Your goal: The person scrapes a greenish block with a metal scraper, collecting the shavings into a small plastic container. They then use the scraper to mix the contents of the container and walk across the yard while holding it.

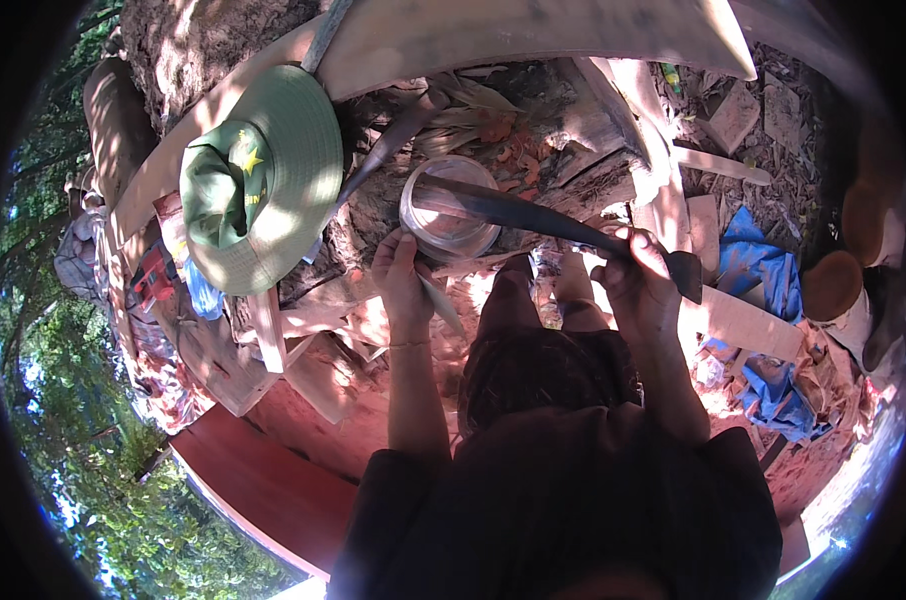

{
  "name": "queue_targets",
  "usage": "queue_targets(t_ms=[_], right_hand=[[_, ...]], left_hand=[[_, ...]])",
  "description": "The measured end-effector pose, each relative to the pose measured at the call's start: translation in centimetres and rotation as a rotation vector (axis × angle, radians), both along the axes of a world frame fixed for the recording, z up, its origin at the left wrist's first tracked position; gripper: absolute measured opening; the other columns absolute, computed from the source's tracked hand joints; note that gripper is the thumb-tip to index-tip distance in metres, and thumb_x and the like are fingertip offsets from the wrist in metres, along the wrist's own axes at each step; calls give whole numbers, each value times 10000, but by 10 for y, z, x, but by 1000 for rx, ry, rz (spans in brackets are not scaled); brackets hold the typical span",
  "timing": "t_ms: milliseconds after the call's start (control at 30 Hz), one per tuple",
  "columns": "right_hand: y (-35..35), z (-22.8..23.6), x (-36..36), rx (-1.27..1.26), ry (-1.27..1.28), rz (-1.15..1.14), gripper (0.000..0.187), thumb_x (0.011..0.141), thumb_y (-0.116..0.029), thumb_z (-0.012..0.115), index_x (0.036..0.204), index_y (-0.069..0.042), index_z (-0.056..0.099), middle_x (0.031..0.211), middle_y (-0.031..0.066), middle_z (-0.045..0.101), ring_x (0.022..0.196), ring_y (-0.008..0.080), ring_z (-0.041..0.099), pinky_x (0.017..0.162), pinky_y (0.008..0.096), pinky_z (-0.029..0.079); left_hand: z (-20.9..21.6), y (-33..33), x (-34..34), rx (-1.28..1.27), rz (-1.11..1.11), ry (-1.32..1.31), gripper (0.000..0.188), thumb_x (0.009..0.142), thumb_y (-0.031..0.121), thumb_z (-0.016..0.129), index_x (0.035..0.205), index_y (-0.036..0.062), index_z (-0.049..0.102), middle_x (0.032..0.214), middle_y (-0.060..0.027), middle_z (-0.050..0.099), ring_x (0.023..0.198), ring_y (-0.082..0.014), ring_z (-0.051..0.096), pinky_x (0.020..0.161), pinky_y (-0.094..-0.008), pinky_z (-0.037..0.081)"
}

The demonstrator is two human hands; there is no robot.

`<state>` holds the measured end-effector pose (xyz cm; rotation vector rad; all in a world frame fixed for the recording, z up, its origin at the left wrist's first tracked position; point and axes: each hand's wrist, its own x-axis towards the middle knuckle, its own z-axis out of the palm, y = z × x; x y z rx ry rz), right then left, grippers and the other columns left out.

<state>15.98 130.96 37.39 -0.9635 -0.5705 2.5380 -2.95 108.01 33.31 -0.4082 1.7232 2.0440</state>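
Note:
My right hand (638,280) is wrapped round the grip of a long dark machete (513,212). Its blade reaches left across a round, clear-walled tub (451,240), tip over the tub's left side. Whether blade and tub touch, I cannot tell. Just left of the tub is my left hand (401,278), thumb and fingers pinched together near the blade's tip. A thin pale strip (441,306), perhaps wood, slants down from these fingers. A second dark, blade-like piece (393,145) lies behind the tub, partly beneath the hat brim.
A green brimmed hat (298,180) sits at left on wood pieces. One long curved plank (533,40) spans the far side. Blue plastic sheeting (758,265) and a board (748,322) lie at right. Dry leaves and shavings (508,135) litter the ground behind the tub.

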Motion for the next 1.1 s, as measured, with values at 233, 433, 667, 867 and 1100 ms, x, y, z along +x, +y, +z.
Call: queue_targets(t_ms=[233, 433, 667, 867, 1100], right_hand=[[13, 38, 5, 133, 207, -96, 242, 1036, -236, 513, 1112, -29, 611, 873, 86, 660, 689, 110, 583, 776, 357, 549], [9, 25, -8, 314, -259, 141, 237, 1024, -226, 533, 1096, -11, 599, 795, 69, 637, 746, 172, 638, 780, 359, 539], [12, 12, 2, 30, 384, -182, 297, 987, -247, 588, 1022, 47, 608, 916, 165, 677, 793, 241, 667, 778, 361, 530], [15, 3, 3, 104, 315, -188, 301, 1013, -248, 544, 1150, 17, 582, 954, 124, 678, 808, 235, 668, 781, 374, 550], [14, 15, -7, 287, -43, -53, 221, 1000, -207, 560, 1081, -16, 636, 841, 91, 669, 725, 198, 669, 703, 346, 555]], left_hand=[[-6, -4, 0, -11, 7, -10, 157, 930, 108, 641, 1030, -12, 648, 764, -2, 624, 523, -40, 479, 468, -180, 381], [-5, -1, -1, -69, 43, -32, 150, 938, 101, 611, 1030, -14, 640, 767, -5, 617, 542, -49, 472, 491, -193, 386], [-3, 1, 1, -87, 63, -33, 143, 947, 98, 586, 1020, -15, 633, 779, -10, 620, 583, -49, 491, 515, -203, 395], [-3, 1, 0, -25, 34, 2, 148, 950, 97, 592, 1037, -19, 622, 790, -55, 653, 563, -101, 553, 499, -240, 455], [-2, -3, -2, -89, -17, -29, 178, 948, 98, 591, 1076, -25, 591, 849, -75, 653, 669, -141, 609, 605, -277, 519]])
